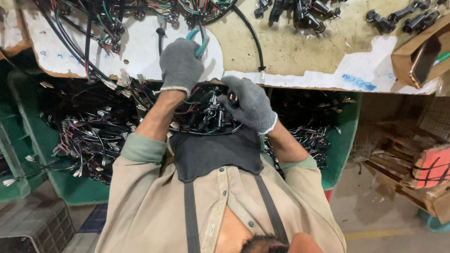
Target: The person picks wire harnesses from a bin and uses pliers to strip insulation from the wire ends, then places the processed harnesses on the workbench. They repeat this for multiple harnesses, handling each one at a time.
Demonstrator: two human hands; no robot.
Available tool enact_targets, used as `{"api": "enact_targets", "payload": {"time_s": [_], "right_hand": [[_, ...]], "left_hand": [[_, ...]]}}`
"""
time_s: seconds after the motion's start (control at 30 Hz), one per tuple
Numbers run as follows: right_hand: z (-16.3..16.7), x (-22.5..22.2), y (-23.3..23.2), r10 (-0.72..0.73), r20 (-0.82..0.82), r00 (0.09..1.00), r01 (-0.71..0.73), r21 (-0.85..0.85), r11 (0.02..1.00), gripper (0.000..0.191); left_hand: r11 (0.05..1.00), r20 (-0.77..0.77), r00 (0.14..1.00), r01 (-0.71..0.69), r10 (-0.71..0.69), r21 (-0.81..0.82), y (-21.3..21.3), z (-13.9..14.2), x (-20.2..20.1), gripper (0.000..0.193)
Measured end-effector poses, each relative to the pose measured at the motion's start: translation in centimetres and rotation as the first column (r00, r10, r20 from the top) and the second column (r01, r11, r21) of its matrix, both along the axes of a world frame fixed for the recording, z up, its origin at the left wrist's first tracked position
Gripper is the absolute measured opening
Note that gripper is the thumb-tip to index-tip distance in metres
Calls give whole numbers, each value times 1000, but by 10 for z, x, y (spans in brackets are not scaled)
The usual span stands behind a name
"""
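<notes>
My left hand [180, 64], in a grey knit glove, is closed around the teal handles of a pair of cutters [200, 43] at the edge of the worn workboard [300, 56]. In front of my chest, my right hand [251, 105], also gloved, grips a bundle of wires with black connectors [212, 112]. The bundle rests against my dark apron [215, 152], between both hands. The cutters' jaws are hidden among the wires above my left hand.
Green bins [344, 140] under the board hold heaps of wire harnesses [89, 131]. More wires [93, 28] and black connectors [304, 16] lie on the board. A cardboard box [415, 56] sits at right, wooden pallets with an orange item [431, 166] below it.
</notes>
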State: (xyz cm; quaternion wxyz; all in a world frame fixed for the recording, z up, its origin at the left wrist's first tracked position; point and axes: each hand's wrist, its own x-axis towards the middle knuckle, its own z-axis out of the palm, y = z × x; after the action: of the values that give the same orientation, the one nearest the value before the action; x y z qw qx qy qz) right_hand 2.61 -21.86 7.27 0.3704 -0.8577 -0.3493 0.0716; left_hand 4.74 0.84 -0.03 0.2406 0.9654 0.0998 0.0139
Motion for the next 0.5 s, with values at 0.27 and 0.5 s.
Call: {"api": "enact_targets", "payload": {"time_s": [0.27,0.5], "right_hand": [[1,13,-10,45,85,995,-56,144,988,39],[-3,29,4,339,58,939,-343,214,915,67]], "left_hand": [[562,-10,995,-64,100,-825,14,129,-57,22],[536,103,995,89,-4,-839,-22,140,-87,28]]}}
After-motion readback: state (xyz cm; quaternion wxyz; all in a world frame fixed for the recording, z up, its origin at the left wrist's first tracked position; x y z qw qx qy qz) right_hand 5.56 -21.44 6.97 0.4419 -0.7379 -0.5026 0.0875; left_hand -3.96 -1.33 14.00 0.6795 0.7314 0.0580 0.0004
